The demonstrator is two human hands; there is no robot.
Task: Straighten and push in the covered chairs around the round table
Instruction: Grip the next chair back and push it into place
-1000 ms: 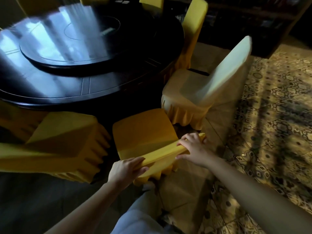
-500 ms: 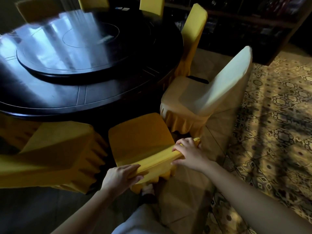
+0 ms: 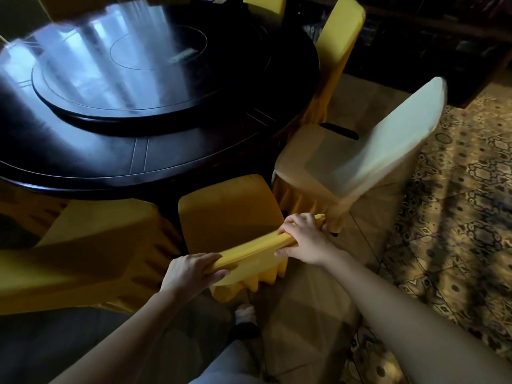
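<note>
A yellow-covered chair (image 3: 230, 209) stands right in front of me, its seat facing the dark round table (image 3: 194, 151). My left hand (image 3: 191, 273) grips the left end of its backrest top. My right hand (image 3: 304, 239) grips the right end. The seat's front edge sits just under the table rim. To the right, a pale-covered chair (image 3: 357, 162) stands turned at an angle, its seat outside the table edge. Another yellow chair (image 3: 83, 245) stands close on the left.
A dark turntable (image 3: 124, 79) lies on the tabletop. More yellow chairs (image 3: 340, 37) ring the far side. A patterned rug (image 3: 457, 217) covers the floor at right, dark shelving (image 3: 429, 51) stands behind. My foot (image 3: 245, 314) is just behind the held chair.
The chair in my hands has slid a little toward the table and leftward. Both hands have kept their grip on the backrest and my view has shifted slightly.
</note>
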